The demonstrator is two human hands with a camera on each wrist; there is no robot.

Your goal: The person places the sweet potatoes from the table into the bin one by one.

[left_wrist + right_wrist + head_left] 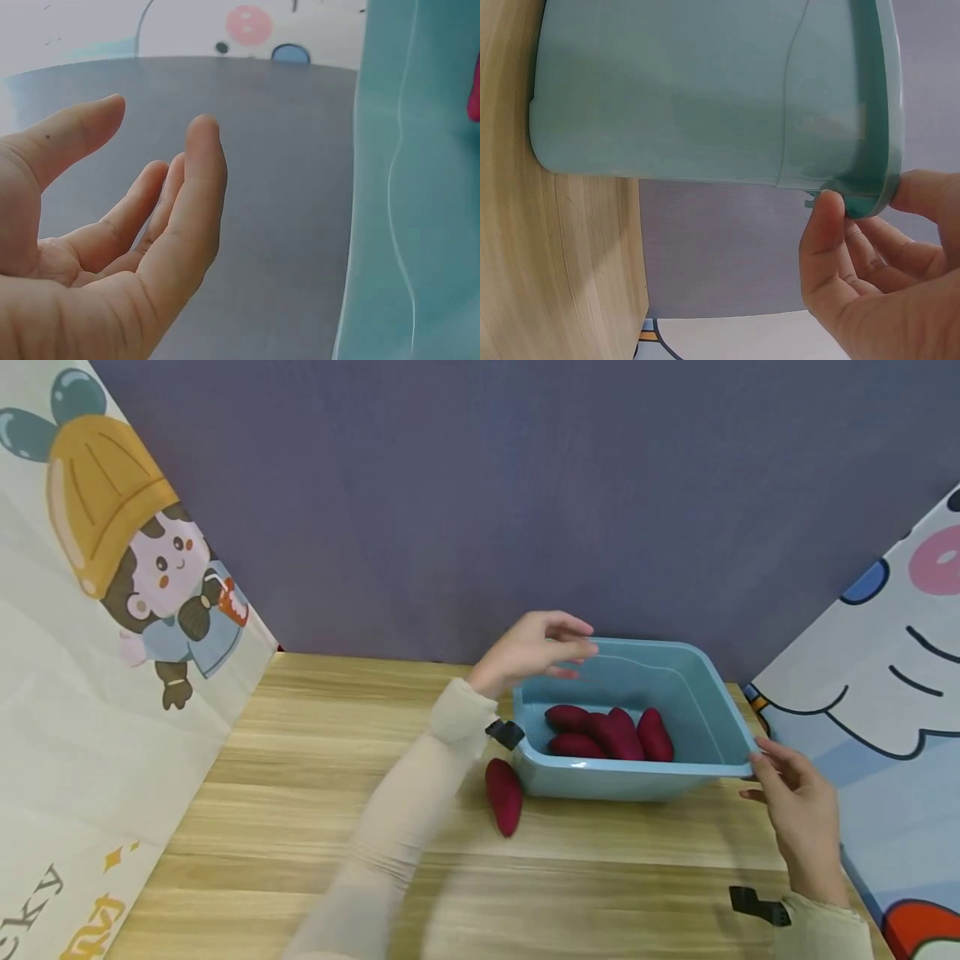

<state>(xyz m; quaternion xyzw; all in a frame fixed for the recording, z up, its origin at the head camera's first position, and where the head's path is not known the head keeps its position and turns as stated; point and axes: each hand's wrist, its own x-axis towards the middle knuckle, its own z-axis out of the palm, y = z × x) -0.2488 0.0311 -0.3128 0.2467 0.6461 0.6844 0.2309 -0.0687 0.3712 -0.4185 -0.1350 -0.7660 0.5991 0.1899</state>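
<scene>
A blue plastic tub [615, 783] stands on the table, holding several dark-red sweet potatoes [618, 734] toward its left and front. Outside it, one more sweet potato [503, 797] lies on the wood beside the front left corner. My left hand [536, 647] hovers over the tub's back left corner with fingers loosely bent; the left wrist view shows nothing in its grasp, apart from the tub wall [382, 225]. At the front right corner, my right hand [804, 810] pinches the rim [891, 112] between thumb and fingers.
The wooden table [300, 777] carries the tub near a grey back panel [450, 510]. Cartoon-printed sheets flank it, one on the left [75, 735] and one on the right [885, 777].
</scene>
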